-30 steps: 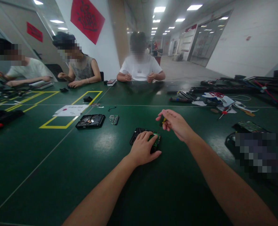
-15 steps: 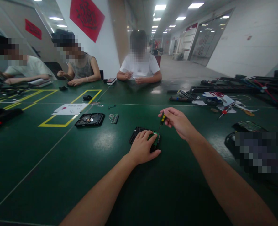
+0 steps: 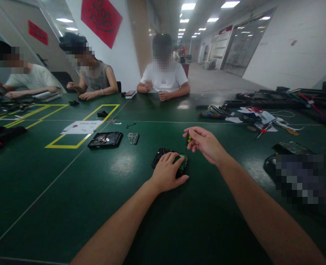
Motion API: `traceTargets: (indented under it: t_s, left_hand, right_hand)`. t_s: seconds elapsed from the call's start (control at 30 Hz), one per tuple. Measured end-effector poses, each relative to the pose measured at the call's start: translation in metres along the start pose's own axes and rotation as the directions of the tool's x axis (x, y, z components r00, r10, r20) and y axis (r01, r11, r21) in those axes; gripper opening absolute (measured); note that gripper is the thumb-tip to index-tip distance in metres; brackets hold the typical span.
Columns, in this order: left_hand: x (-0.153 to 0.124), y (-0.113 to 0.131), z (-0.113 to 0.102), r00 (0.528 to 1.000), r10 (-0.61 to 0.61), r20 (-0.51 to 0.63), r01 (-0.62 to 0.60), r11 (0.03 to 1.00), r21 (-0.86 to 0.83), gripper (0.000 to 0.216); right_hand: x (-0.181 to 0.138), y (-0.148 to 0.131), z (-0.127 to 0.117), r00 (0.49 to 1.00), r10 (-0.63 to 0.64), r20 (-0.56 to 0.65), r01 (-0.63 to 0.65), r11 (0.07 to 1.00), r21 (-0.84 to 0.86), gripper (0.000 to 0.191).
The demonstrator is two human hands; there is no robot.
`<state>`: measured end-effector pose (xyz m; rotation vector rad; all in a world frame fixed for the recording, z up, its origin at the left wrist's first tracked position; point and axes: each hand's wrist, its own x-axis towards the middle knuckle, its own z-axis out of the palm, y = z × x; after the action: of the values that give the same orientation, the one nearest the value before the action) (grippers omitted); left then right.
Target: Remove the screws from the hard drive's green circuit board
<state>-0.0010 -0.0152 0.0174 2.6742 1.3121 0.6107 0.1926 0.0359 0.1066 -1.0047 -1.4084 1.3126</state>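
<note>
A black hard drive [image 3: 160, 156] with a green circuit board [image 3: 183, 161] lies on the green table [image 3: 102, 184] in front of me. My left hand [image 3: 168, 172] lies on top of it, fingers curled over the board, pressing it down. My right hand [image 3: 205, 144] hovers just right of and above the drive, fingers pinched round a small screwdriver [image 3: 189, 139] with a yellow and black handle. The screwdriver points down towards the board's far right corner; its tip is too thin to make out.
Another opened drive [image 3: 106, 140] and a loose circuit board [image 3: 133, 138] lie to the left by a yellow taped rectangle [image 3: 81, 127] holding a paper sheet [image 3: 81, 127]. Tools and cables [image 3: 251, 114] crowd the right side. Three people sit at the far side.
My right hand turned the screwdriver a little and shifted slightly left, its fingers now hiding more of the handle. My left hand stayed on the drive.
</note>
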Motion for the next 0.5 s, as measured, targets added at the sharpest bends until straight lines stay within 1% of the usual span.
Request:
traceTargets:
  t_s: [0.1, 0.3, 0.43, 0.5]
  left_hand:
    - [0.0003, -0.0002, 0.0004, 1.0, -0.003, -0.007, 0.003, 1.0, -0.007, 0.074]
    - [0.0004, -0.0001, -0.001, 1.0, 0.001, -0.007, -0.001, 1.0, -0.028, 0.073]
    - [0.0003, -0.0001, -0.0007, 1.0, -0.004, -0.003, 0.004, 1.0, -0.029, 0.073]
    - [0.0003, -0.0003, 0.0002, 1.0, -0.002, -0.004, 0.002, 1.0, -0.02, 0.074]
  right_hand:
    - [0.0006, -0.001, -0.0003, 1.0, 0.018, -0.011, -0.018, 1.0, -0.004, 0.028]
    - [-0.0017, -0.0034, 0.0021, 1.0, -0.008, -0.027, 0.006, 0.997, -0.072, 0.023]
    - [-0.0027, -0.0046, 0.0031, 0.997, 0.028, -0.068, -0.026, 0.999, 0.022, 0.023]
    - [-0.0016, -0.0042, 0.0022, 0.997, 0.033, -0.071, -0.031, 0.999, 0.042, 0.022]
